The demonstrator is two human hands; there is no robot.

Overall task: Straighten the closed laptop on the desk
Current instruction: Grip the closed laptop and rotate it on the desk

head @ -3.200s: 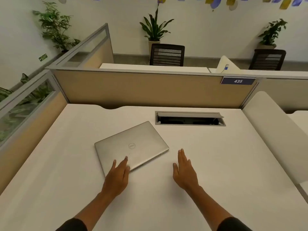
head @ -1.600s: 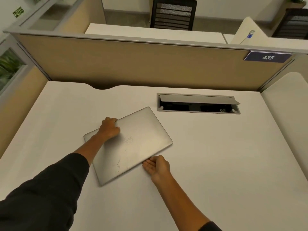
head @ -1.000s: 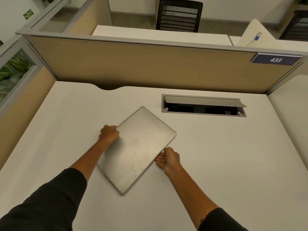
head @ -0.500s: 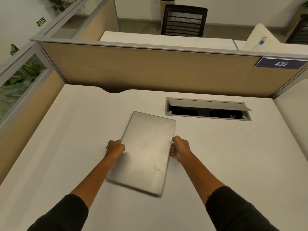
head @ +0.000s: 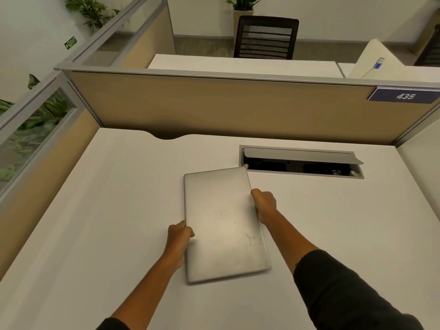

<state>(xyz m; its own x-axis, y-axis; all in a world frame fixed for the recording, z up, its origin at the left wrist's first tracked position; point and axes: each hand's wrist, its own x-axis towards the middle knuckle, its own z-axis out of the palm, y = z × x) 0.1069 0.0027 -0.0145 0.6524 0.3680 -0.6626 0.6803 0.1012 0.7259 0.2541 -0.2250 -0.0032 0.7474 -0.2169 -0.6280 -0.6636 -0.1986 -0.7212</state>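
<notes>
A closed silver laptop (head: 223,225) lies on the white desk (head: 107,210) with its long sides running away from me, tilted slightly to the left at the far end. My left hand (head: 179,235) grips its left long edge near the middle. My right hand (head: 264,204) grips its right long edge a little farther up. The lid shows a round logo and some scratches. The laptop's far right corner touches the edge of the cable hatch.
An open cable hatch (head: 301,161) with a raised grey flap is sunk in the desk behind the laptop. Beige partitions (head: 226,108) wall the desk at the back and the left. A "435" sign (head: 404,96) hangs at the back right. A curved white divider (head: 421,167) bounds the right side.
Both hands have turned the laptop clockwise from a skewed landscape lie to a nearly lengthwise one. Since half a second ago its far end swung left and it slid right.
</notes>
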